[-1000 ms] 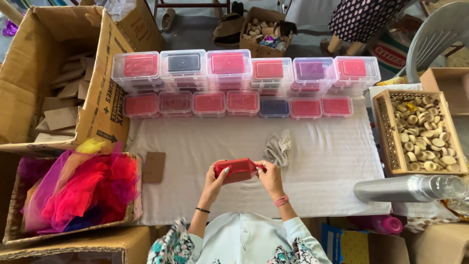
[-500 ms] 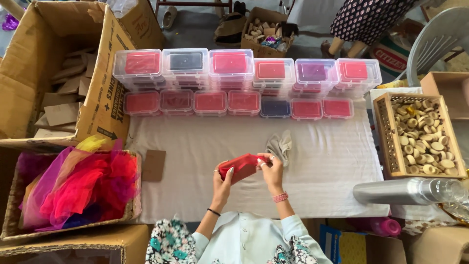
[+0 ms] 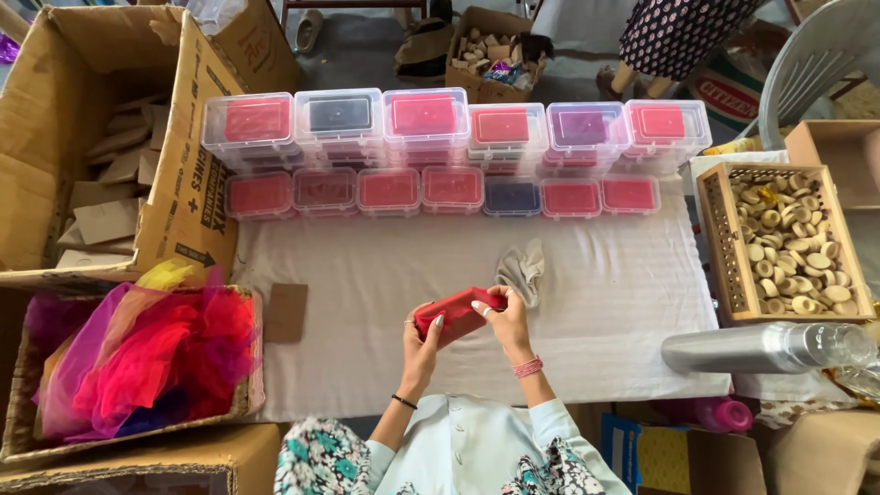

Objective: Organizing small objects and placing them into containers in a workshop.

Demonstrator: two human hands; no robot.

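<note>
Both hands raised above the tabletop's near edge: left hand and right hand pinch opposite ends of a red pouch. Clear lidded boxes with red, purple and dark inserts line the far edge in two rows.

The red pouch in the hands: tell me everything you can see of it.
The red pouch is a small, soft, oblong piece that looks like plain red fabric, with no pattern visible. It is held above the white cloth covering the table, tilted with its right end higher. The left hand grips its lower left end, and the right hand pinches its upper right end. A crumpled grey cloth lies just beyond it; whether they touch is unclear.
</note>
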